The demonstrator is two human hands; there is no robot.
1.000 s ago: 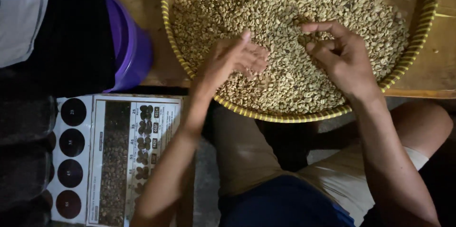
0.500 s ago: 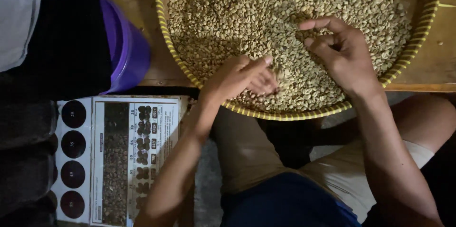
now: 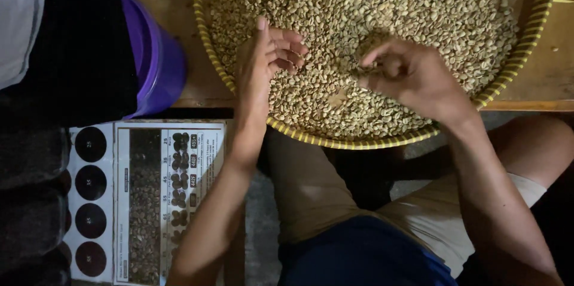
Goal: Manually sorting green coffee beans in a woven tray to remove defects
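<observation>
While both hands work over the beans (image 3: 371,5), the left hand (image 3: 263,64) rests edge-down on the heap, fingers loosely curled, grasping nothing. Just right of it, the right hand (image 3: 412,76) bends its fingers down into the beans, thumb and forefinger pinched; whether that grip holds a bean cannot be told. Beneath both lies the basket (image 3: 335,141) on the desk (image 3: 538,91). Left of the left hand stands a purple tub (image 3: 158,61); nearer the body lies a chart (image 3: 155,202).
</observation>
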